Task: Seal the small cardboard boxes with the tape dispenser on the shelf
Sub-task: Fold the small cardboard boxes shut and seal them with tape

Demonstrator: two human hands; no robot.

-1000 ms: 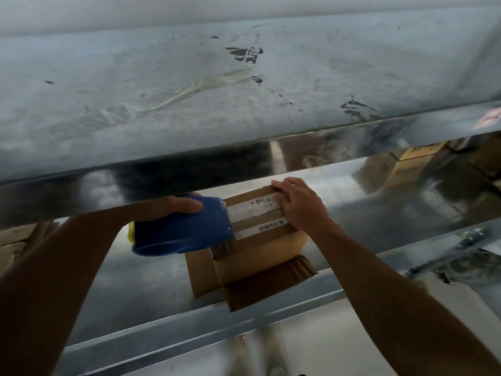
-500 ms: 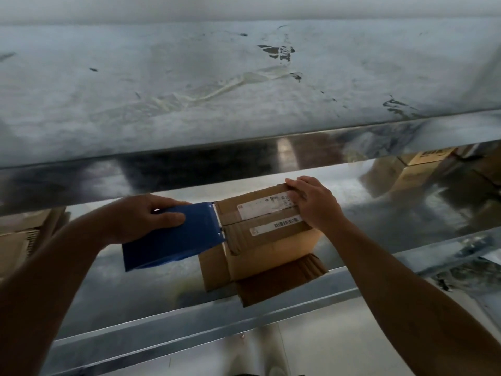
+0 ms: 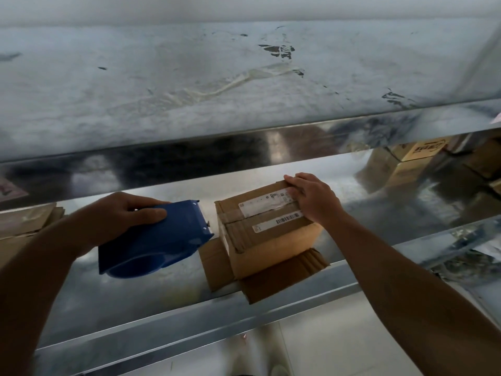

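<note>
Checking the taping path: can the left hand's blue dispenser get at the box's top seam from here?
Probably yes. The left hand grips the tape dispenser just beside the cardboard box, only bare shelf between them. The right hand rests on the top's right end, leaving most of the seam uncovered.

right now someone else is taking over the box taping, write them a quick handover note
Left hand grips the blue tape dispenser, just left of the small cardboard box and clear of it.
Right hand presses on the box top; the box sits on the metal shelf.
Done: tape appears to run along the top seam and down the left side.
Left: the bottom flaps splay open under the box, untaped.
</note>
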